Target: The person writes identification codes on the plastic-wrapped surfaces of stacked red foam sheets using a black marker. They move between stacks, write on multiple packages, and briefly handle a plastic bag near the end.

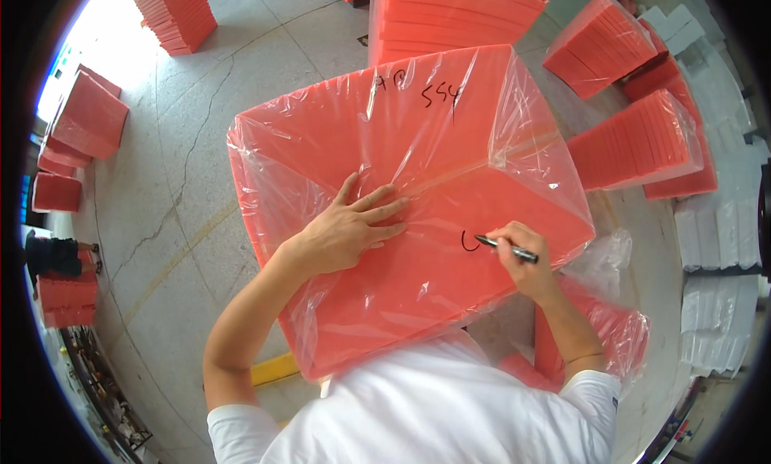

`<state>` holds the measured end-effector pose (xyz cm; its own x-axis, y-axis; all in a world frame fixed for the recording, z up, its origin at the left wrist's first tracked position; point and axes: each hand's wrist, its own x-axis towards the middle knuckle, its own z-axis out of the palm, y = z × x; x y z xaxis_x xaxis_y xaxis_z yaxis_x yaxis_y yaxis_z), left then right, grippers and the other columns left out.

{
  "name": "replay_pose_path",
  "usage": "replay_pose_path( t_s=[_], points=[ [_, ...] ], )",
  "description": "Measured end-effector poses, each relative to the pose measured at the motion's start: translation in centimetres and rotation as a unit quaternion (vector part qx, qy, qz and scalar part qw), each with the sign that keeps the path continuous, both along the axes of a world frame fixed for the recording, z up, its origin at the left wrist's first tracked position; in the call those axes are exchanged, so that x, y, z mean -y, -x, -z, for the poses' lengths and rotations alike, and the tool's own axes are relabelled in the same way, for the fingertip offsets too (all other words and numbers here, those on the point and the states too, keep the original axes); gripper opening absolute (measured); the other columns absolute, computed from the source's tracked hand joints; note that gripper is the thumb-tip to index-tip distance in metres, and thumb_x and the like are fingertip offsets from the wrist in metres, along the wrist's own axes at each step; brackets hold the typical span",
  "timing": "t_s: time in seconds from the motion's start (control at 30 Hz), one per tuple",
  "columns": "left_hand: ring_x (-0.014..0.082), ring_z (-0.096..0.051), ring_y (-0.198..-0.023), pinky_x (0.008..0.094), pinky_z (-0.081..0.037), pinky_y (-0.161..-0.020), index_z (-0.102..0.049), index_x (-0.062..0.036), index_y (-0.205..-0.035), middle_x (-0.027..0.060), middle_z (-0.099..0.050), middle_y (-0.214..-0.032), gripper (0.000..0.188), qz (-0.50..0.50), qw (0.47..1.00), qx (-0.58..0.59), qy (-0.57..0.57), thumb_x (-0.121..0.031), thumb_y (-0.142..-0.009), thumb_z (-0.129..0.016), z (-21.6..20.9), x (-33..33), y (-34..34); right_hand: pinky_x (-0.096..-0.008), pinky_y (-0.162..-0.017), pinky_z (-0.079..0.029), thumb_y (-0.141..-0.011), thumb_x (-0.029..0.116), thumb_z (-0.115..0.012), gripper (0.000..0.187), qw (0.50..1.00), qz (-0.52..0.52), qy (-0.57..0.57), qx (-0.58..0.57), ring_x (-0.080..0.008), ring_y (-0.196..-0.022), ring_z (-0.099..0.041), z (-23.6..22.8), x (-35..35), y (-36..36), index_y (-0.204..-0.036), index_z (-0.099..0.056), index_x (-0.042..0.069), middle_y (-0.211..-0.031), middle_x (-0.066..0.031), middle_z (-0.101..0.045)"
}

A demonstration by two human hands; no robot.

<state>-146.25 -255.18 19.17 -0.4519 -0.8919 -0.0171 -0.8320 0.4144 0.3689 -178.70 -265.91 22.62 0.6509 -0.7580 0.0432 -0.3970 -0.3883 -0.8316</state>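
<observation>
In front of me stands a large red foam block or stack [450, 303] wrapped in clear plastic film. My left hand [353, 223] lies flat on the wrapped top with its fingers spread. Gripped in my right hand [526, 259] is a black marker pen [507, 249], its tip touching the film right of the middle. A curved black stroke [470, 241] shows just left of the tip. Further black handwriting [426, 91] runs along the far edge of the top. Folds of the film meet in diagonal creases across the surface.
Behind the package rises a red foam stack [450, 18]. More wrapped red stacks [634, 139] stand at the right, beside white stacks [711, 231]. Red stacks [88, 115] line the left, where another person [56, 255] is partly seen. A yellow bar [273, 370] shows below the package.
</observation>
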Motion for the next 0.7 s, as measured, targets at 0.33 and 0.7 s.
replay_pose_path(
  t_s=[0.33, 0.7],
  points=[
    [0.0232, -0.026, -0.153, 0.0616, -0.009, -0.125, -0.063, -0.0221, -0.137, -0.0029, -0.038, -0.162, 0.043, -0.007, 1.0, -0.016, -0.013, -0.019, -0.094, -0.065, 0.0, -0.1, 0.1, -0.0332, -0.067, -0.046, -0.091, 0.005, -0.061, 0.01, 0.999, -0.047, 0.022, -0.015, -0.0207, -0.071, -0.06, -0.1, 1.2, 1.8, -0.091, -0.068, -0.002, -0.078, -0.0113, -0.063],
    [0.024, -0.025, -0.154, 0.0626, -0.008, -0.125, -0.063, -0.021, -0.137, -0.001, -0.036, -0.163, 0.044, 0.009, 1.0, 0.012, -0.004, -0.018, -0.093, -0.065, 0.2, -0.1, -0.2, -0.0424, -0.091, -0.049, -0.09, 0.01, -0.06, 0.012, 0.988, -0.052, 0.145, -0.022, -0.0256, -0.074, -0.063, 0.7, 3.7, 4.6, -0.082, -0.063, 0.001, -0.081, -0.0106, -0.067]
  ],
)
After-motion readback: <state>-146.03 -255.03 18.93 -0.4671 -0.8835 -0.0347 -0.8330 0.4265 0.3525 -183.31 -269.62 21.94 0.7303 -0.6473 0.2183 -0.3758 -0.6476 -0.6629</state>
